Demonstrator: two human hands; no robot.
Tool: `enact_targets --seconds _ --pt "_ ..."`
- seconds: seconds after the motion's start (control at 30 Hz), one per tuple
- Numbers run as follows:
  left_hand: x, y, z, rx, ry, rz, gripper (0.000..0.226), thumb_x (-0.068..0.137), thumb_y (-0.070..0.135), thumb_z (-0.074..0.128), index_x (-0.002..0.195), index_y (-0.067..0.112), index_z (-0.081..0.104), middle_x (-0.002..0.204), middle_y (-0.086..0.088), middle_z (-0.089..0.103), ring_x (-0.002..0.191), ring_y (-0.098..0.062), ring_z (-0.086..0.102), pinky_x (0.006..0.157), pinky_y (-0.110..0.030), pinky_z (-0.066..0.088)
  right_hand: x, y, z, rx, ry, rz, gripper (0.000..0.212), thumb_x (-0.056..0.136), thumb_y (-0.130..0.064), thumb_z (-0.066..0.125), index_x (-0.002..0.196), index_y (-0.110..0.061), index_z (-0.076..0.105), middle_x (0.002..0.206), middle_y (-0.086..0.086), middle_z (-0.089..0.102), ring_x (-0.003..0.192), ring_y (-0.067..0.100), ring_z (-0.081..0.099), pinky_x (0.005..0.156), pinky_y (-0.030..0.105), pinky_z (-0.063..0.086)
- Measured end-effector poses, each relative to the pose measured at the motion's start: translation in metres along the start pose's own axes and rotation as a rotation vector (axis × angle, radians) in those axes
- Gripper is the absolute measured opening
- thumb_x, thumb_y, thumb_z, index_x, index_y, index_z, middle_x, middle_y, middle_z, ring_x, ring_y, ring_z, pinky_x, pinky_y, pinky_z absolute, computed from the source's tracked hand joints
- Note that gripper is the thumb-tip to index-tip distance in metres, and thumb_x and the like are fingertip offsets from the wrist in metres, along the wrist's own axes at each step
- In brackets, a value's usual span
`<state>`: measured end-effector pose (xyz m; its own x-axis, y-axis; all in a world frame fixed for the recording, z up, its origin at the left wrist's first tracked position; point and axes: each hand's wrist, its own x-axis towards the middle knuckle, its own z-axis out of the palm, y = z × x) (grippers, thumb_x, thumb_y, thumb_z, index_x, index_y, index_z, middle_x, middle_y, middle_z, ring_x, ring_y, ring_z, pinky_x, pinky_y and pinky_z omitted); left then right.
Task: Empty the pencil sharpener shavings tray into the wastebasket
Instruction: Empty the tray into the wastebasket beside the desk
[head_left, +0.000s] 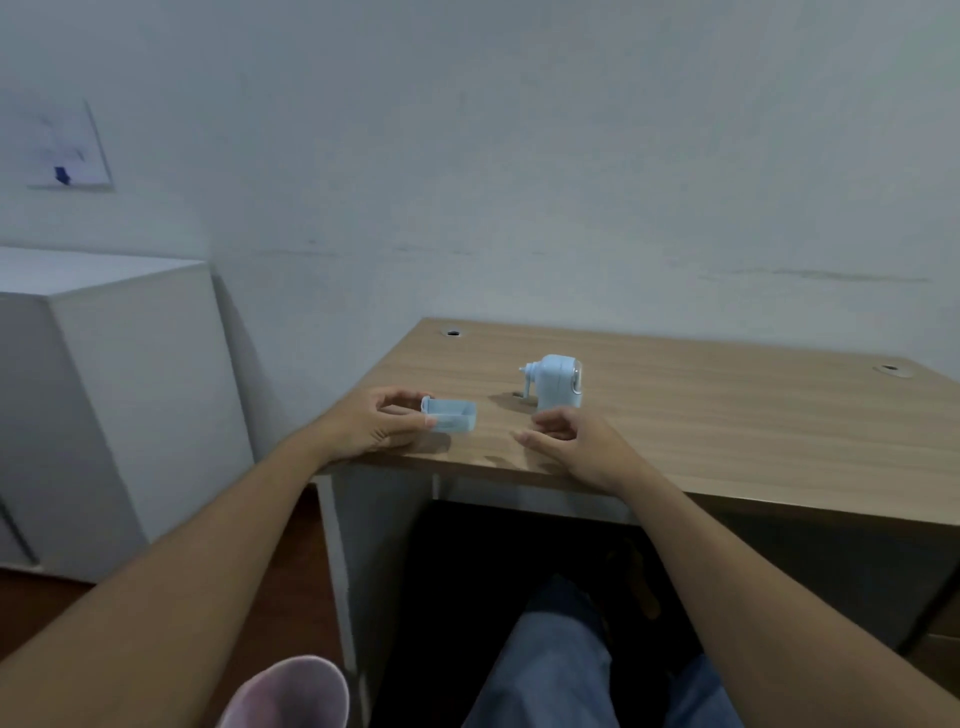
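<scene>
A: At the near left corner of the bench (727, 415), the shavings tray (451, 414) is out of the pencil sharpener (556, 382). Left hand (371, 423) has it, grip closed on the tray's left end, thumb below and fingers above. Tray sits level, open side up; I cannot tell whether it rests on the wood or is just off it.

B: Contents?

A: Not readable. Too small and pale to say whether shavings are inside.

B: Right hand?

A: Right hand (582, 447) is just in front of the sharpener, apart from it. Grip loose, fingers half curled, holding nothing. Sharpener stands upright, crank to its left.

B: Step in hand?

A: My reading: tray removed, carry to the bin not yet done.

B: Wastebasket?

A: A pink rounded rim (291, 691) shows at the bottom edge, low and left of the bench, beside the person's knee. Probably the wastebasket; only a part is visible.

B: Next move?

A: Judgement only: keep the tray level while bringing it down and left over that rim, then tip it. Tilting early would spill on the floor (291, 561).
</scene>
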<state>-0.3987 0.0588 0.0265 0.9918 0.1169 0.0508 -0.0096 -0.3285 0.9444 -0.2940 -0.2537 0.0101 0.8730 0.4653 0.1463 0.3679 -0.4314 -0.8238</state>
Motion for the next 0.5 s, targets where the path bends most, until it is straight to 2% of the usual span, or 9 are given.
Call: enact_targets --seconds 0.07,0.13,0.2,0.27,0.3,0.4,0.5 --pt "-0.006 -0.002 -0.011 0.009 0.033 -0.002 0.043 0.095 0.020 0.087 0.136 0.015 0.076 0.122 -0.012 0.082 0.079 -0.001 0.081 0.066 -0.011 0.059 0.002 -0.016 0.020 0.003 -0.060 -0.035 0.061 0.091 -0.050 0.088 0.139 -0.016 0.073 0.120 -0.011 0.079 0.108 -0.006 0.071 0.088 0.005 0.056" --pt "-0.014 -0.005 -0.026 0.015 0.070 -0.002 0.044 0.093 0.024 0.089 0.136 0.018 0.078 0.126 -0.012 0.083 0.097 -0.013 0.085 0.076 -0.017 0.064 0.007 -0.034 0.044 -0.008 -0.109 -0.084 0.061 0.092 -0.054 0.085 0.141 -0.021 0.071 0.123 -0.014 0.078 0.111 -0.004 0.071 0.091 0.007 0.055" --pt "-0.022 -0.009 -0.042 0.014 0.107 -0.013 0.047 0.091 0.028 0.091 0.135 0.021 0.079 0.125 -0.009 0.084 0.116 -0.029 0.082 0.095 -0.033 0.067 0.014 -0.051 0.069 -0.003 -0.138 -0.132 0.060 0.092 -0.056 0.084 0.142 -0.025 0.070 0.123 -0.016 0.078 0.111 -0.004 0.073 0.089 0.006 0.056" --pt "-0.031 -0.015 -0.058 -0.035 0.118 -0.039 0.050 0.092 0.025 0.091 0.139 0.019 0.076 0.130 -0.013 0.081 0.118 -0.034 0.081 0.104 -0.050 0.066 0.023 -0.066 0.097 0.017 -0.145 -0.185 0.063 0.093 -0.054 0.084 0.144 -0.021 0.070 0.127 -0.012 0.080 0.111 0.000 0.077 0.085 0.005 0.057" --pt "-0.037 -0.019 -0.066 -0.053 0.122 -0.045 0.050 0.093 0.021 0.090 0.141 0.017 0.075 0.134 -0.014 0.079 0.118 -0.034 0.082 0.101 -0.052 0.067 0.028 -0.073 0.111 0.029 -0.145 -0.201 0.064 0.094 -0.053 0.084 0.147 -0.020 0.069 0.130 -0.009 0.080 0.112 0.003 0.078 0.084 0.007 0.058" --pt "-0.054 -0.027 -0.087 -0.032 0.149 -0.033 0.049 0.096 0.018 0.087 0.143 0.015 0.073 0.139 -0.005 0.074 0.120 -0.028 0.080 0.090 -0.045 0.071 0.035 -0.095 0.147 0.051 -0.142 -0.212 0.062 0.098 -0.052 0.081 0.149 -0.021 0.065 0.131 -0.009 0.077 0.113 0.005 0.077 0.082 0.012 0.059" --pt "-0.072 -0.041 -0.112 -0.025 0.202 -0.026 0.050 0.096 0.021 0.087 0.144 0.018 0.073 0.138 0.000 0.074 0.118 -0.020 0.080 0.085 -0.042 0.072 0.042 -0.111 0.180 0.065 -0.146 -0.252 0.055 0.100 -0.049 0.079 0.144 -0.019 0.069 0.131 -0.009 0.079 0.116 0.010 0.078 0.088 0.019 0.063"
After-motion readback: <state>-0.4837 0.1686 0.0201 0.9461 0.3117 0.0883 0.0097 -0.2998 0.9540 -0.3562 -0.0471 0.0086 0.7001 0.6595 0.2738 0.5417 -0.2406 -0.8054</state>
